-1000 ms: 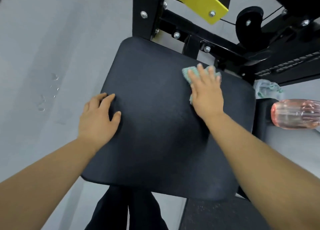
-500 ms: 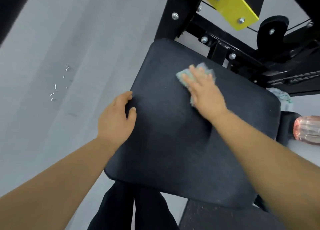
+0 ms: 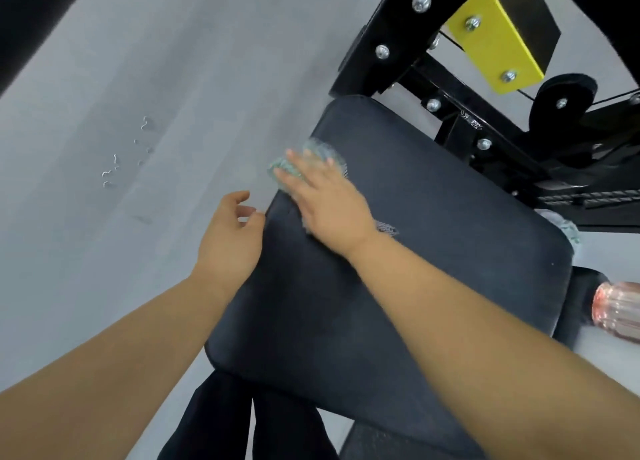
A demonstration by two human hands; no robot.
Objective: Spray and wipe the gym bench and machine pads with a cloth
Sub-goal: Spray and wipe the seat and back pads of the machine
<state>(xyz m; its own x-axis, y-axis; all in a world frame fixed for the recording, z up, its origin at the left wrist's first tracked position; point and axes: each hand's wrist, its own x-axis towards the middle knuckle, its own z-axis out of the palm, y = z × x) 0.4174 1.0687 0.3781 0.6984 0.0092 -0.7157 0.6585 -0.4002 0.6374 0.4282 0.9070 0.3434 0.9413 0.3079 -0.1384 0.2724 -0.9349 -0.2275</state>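
A black padded seat (image 3: 433,252) of a gym machine fills the middle of the view. My right hand (image 3: 325,200) lies flat with straight fingers on a teal cloth (image 3: 320,151), pressing it onto the pad's left edge; the cloth is blurred with motion. My left hand (image 3: 230,238) hangs just off the pad's left edge with loosely curled fingers and holds nothing. A pink translucent bottle (image 3: 618,309) lies at the right edge of the view.
The black machine frame (image 3: 388,44) with bolts and a yellow plate (image 3: 491,37) rises behind the pad. A second teal cloth (image 3: 564,227) lies to the right of the pad. Water drops (image 3: 124,158) sit on the grey floor at left. Dark trouser legs (image 3: 242,421) show below.
My right hand has swept the cloth leftward across the pad to its left edge. My left hand has come off the pad's edge. The camera has swung left.
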